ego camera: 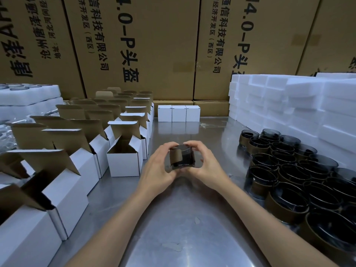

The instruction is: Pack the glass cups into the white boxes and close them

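Above the tabletop [173,218], both hands hold one cup [182,156] between them: left hand [159,166] and right hand [204,162] curl their fingers round it. Its brown band seems to be a sleeve. Just left stands an open box [124,162]; more cups [300,174] crowd the right.

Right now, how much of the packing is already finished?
Done: three closed boxes at the back. In hand: both hands, left and right, hold one cup. Left: many cups at right and open boxes at left.
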